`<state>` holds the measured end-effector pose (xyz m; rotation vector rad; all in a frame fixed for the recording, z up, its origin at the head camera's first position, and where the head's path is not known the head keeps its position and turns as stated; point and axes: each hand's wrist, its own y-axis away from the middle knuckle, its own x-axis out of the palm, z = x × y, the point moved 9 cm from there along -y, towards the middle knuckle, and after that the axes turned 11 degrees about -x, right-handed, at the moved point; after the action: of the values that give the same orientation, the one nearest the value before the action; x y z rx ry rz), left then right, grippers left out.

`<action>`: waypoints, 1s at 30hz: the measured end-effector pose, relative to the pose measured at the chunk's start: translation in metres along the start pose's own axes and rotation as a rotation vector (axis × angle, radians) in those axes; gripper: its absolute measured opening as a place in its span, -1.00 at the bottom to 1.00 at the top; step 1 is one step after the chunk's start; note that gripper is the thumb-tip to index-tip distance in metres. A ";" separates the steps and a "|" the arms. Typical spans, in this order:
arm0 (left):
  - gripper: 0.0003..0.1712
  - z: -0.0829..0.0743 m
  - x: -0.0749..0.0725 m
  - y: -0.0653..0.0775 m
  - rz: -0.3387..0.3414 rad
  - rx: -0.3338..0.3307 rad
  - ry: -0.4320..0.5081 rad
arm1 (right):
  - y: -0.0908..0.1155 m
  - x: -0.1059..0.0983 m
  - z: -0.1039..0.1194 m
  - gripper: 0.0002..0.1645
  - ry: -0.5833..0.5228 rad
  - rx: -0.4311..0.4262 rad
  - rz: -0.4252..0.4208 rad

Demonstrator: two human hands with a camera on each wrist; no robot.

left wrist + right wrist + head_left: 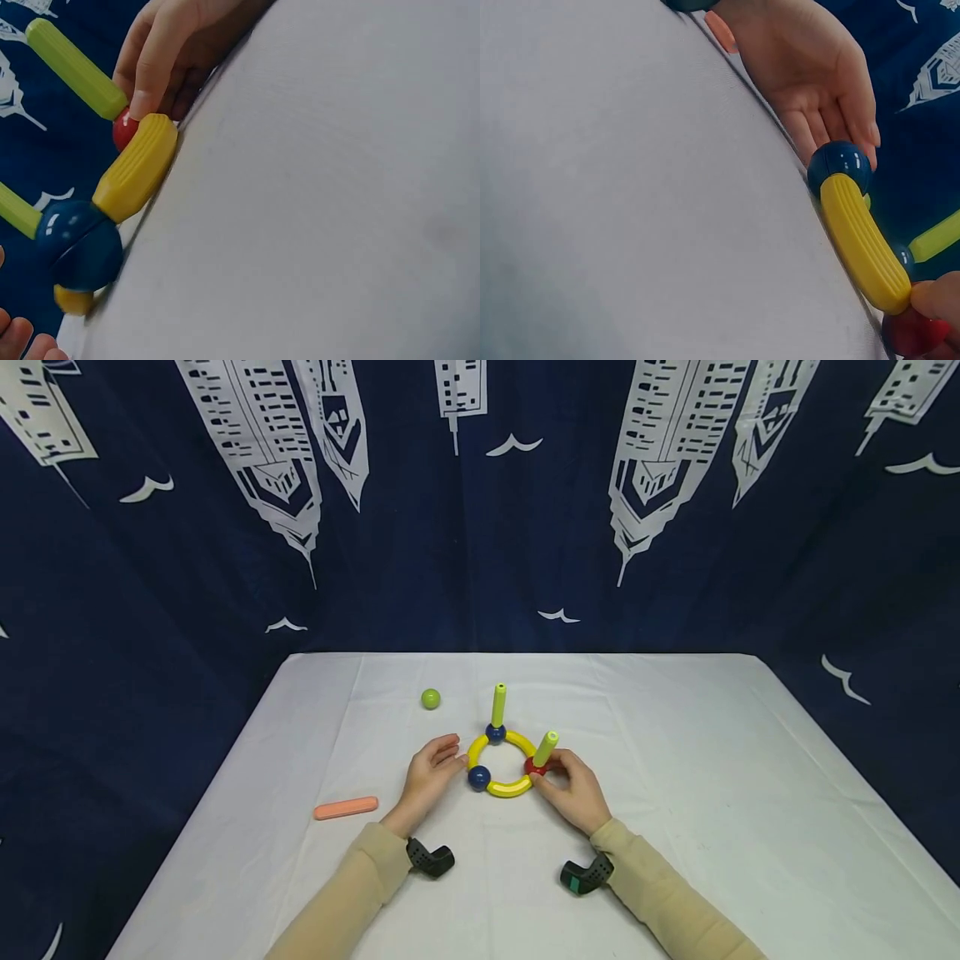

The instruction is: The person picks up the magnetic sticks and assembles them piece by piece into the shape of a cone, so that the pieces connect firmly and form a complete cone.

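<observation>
A ring of yellow curved rods [510, 788] joined by balls lies on the white cloth. Its back blue ball [496, 734] carries an upright green rod [498, 706]. A second green rod [546, 749] rises, tilted, from the red ball [534, 767] on the right. My right hand [573, 789] pinches that red ball between thumb and fingers. At the ring's left, my left hand [433, 768] has its fingers extended beside the front blue ball [840, 166], holding nothing; whether a fingertip touches the ring I cannot tell.
Behind the left hand lies a loose green ball [431, 698]. An orange-pink straight stick [346, 808] lies to the left of that hand. The white-covered table [712, 777] ends at a dark blue printed curtain [465, 552].
</observation>
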<state>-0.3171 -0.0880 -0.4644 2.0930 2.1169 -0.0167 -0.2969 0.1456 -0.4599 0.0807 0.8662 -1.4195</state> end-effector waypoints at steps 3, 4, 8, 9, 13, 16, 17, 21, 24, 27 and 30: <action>-0.46 -0.006 -0.014 0.008 -0.008 0.013 -0.002 | 0.000 0.000 0.001 -0.60 0.004 -0.003 0.004; -0.46 -0.010 -0.020 0.011 -0.011 0.027 0.007 | 0.001 0.000 0.001 -0.60 0.004 -0.004 0.004; -0.50 -0.031 -0.049 0.023 -0.019 0.089 0.060 | 0.001 0.000 0.001 -0.61 0.005 -0.005 0.008; -0.51 -0.035 -0.057 0.026 -0.019 0.095 0.068 | 0.001 0.000 0.001 -0.62 0.004 -0.006 0.009; -0.53 -0.040 -0.089 0.034 -0.023 0.043 0.016 | 0.000 -0.001 0.003 -0.64 0.000 -0.008 0.009; -0.49 -0.034 -0.111 0.036 0.001 0.015 -0.046 | 0.000 -0.001 0.004 -0.65 -0.002 -0.013 0.007; -0.47 -0.032 -0.118 0.036 0.014 0.019 -0.056 | 0.000 0.000 0.005 -0.65 -0.003 -0.015 0.006; -0.44 -0.016 -0.139 0.037 0.064 0.047 -0.073 | 0.000 0.000 0.006 -0.66 -0.003 -0.021 0.001; -0.43 -0.003 -0.150 0.037 0.094 0.048 -0.095 | 0.000 0.000 0.006 -0.66 0.000 -0.030 0.001; -0.44 0.009 -0.154 0.036 0.129 0.022 -0.137 | 0.000 0.000 0.006 -0.66 0.008 -0.036 0.004; -0.42 0.020 -0.152 0.034 0.169 -0.022 -0.221 | 0.000 0.001 0.006 -0.66 0.012 -0.035 0.009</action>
<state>-0.2804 -0.2410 -0.4612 2.1395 1.8033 -0.1939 -0.2943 0.1420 -0.4564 0.0663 0.8999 -1.3964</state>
